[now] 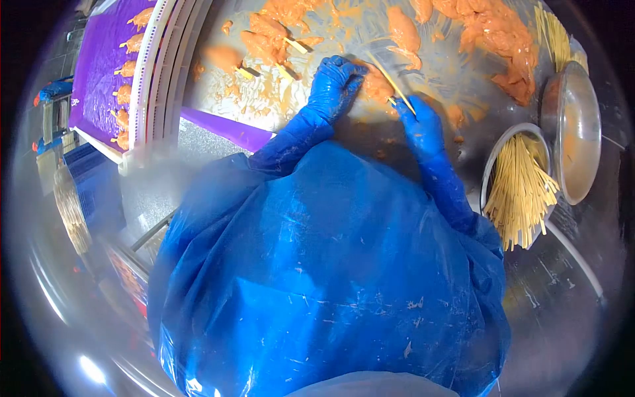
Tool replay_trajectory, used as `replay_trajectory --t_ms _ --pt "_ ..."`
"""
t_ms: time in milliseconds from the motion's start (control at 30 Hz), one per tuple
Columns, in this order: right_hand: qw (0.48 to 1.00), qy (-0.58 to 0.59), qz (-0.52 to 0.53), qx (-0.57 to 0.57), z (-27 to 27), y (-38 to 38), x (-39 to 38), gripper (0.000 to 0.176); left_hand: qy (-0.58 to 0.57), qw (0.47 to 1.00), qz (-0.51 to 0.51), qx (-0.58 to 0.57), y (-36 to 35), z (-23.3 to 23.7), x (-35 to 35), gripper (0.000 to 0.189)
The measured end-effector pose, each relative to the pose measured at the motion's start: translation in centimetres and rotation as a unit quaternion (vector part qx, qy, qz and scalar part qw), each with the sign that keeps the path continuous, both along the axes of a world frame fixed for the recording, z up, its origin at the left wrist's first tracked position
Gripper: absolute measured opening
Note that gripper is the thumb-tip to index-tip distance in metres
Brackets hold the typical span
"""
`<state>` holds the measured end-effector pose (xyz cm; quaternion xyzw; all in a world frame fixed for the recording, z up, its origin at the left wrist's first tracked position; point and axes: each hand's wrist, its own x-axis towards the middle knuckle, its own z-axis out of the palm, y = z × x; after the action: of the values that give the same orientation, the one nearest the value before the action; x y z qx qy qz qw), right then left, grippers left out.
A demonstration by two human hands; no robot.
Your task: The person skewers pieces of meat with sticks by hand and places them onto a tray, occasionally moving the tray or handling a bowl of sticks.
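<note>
My left hand (335,86), in a blue glove, is closed with its fingers curled against the left end of an orange marinated raw meat piece (377,87). The fingertips are partly hidden, but they appear to grip the meat. A thin wooden skewer (395,85) slants above the right side of that piece, its lower end pinched in my gloved right hand (420,124). A small yellow tip (392,101) shows at the meat's lower edge, near the right fingers. Skewered meat pieces (261,46) with flat yellow stick ends lie to the left on the metal worktop (344,40).
Loose marinated meat (503,40) is heaped at the upper right. A container of skewers (519,185) stands at right, beside a tilted metal bowl (581,132). More sticks (552,36) lie behind it. At left, white stacked trays (155,79) border a purple sheet (99,79) with several skewered pieces.
</note>
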<state>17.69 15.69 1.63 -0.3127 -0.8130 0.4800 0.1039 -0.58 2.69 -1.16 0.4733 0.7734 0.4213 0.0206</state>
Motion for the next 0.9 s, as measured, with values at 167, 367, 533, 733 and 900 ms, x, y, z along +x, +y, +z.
replay_trajectory --t_ms 167,367,533,733,900 --pt "0.98 0.024 -0.021 -0.198 -1.4 2.2 5.1 0.016 0.096 0.995 -0.009 -0.021 0.2 0.9 0.5 0.043" --pt "0.974 0.004 -0.078 -0.211 -1.6 1.4 4.7 0.015 0.139 0.966 -0.156 -0.151 0.7 1.7 2.5 0.08" --pt "0.988 -0.022 -0.062 -0.142 -2.1 1.8 4.4 0.016 0.14 0.962 -0.168 -0.164 1.1 1.2 3.2 0.082" --pt "0.986 -0.009 -0.057 -0.153 -2.4 1.5 4.0 0.015 0.155 0.959 -0.205 -0.122 1.5 1.0 4.6 0.062" --pt "0.995 -0.018 -0.042 -0.088 -3.1 1.8 4.1 0.015 0.175 0.948 -0.229 -0.136 1.7 -0.1 4.7 0.086"
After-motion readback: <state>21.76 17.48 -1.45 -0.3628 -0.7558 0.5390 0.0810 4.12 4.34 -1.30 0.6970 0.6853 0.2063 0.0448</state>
